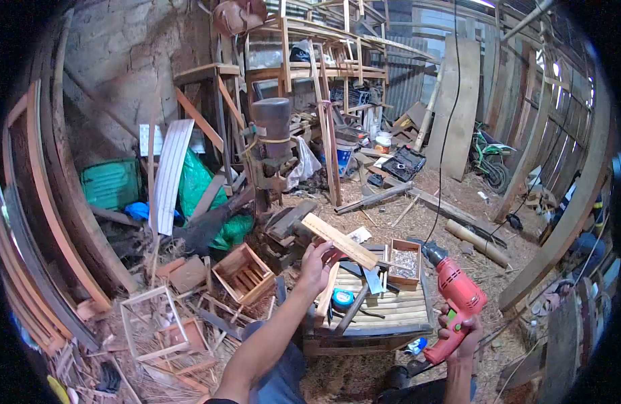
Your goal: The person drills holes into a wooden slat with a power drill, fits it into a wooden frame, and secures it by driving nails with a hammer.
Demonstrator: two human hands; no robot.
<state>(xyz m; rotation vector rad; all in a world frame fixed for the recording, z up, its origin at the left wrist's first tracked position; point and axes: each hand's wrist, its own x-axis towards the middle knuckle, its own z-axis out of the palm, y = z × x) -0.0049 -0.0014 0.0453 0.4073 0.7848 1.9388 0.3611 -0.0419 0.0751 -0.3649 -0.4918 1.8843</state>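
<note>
My left hand (315, 268) grips a short, flat wooden board (342, 243), held tilted above a low slatted bench (384, 324). In my right hand (461, 337) is a red corded power drill (460, 291), its nose pointing away and up to the left, off the bench's right side. On the bench lie a blue tape measure (342, 299), dark tools and a light blue strip (373, 281). A small wooden box (406, 279) filled with small metal pieces, too small to make out, stands at the bench's far right corner.
The drill's black cable (442, 145) hangs from above. A slatted wooden crate (262, 294) and a pale wooden frame (126, 320) lie to the left among scraps. Beyond are an open tool case (402, 163), a bamboo pole (476, 242) and a green motorbike (492, 153). A person (588, 246) is at far right.
</note>
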